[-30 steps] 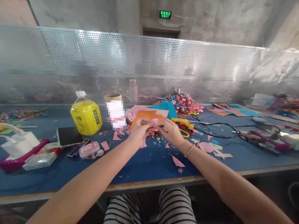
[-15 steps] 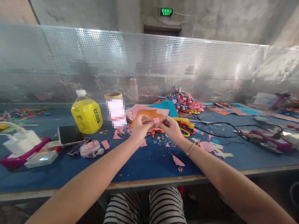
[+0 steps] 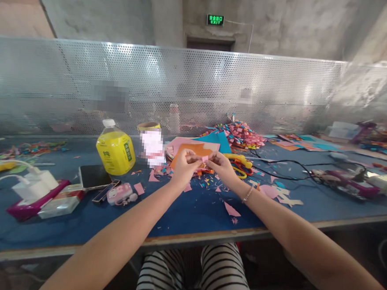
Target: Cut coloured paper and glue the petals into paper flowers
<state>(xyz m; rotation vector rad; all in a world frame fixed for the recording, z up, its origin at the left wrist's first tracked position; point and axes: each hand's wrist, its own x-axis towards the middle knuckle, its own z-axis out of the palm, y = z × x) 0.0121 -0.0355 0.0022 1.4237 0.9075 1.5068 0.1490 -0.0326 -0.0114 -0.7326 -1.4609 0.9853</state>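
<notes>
My left hand (image 3: 184, 167) and my right hand (image 3: 223, 165) meet a little above the blue table (image 3: 189, 211), both pinching one small pink paper piece (image 3: 205, 158) between their fingertips. A thin bracelet circles my right wrist. Just behind the hands lie an orange sheet (image 3: 193, 150) and pink sheets (image 3: 183, 142). Yellow-handled scissors (image 3: 239, 160) rest on the table to the right of my right hand. Small coloured paper scraps (image 3: 211, 181) are strewn under and around the hands.
A yellow drink bottle (image 3: 116, 151), a phone (image 3: 92, 176), a small pink case (image 3: 120, 194) and a white charger (image 3: 33, 184) sit at left. A heap of paper curls (image 3: 240, 133) lies behind; cables and a purple tool (image 3: 346, 184) at right. A perforated metal screen (image 3: 197, 88) backs the table.
Both hands have risen slightly off the table with the pink piece pinched between them, fingertips drawn closer together. The view has shifted a little.
</notes>
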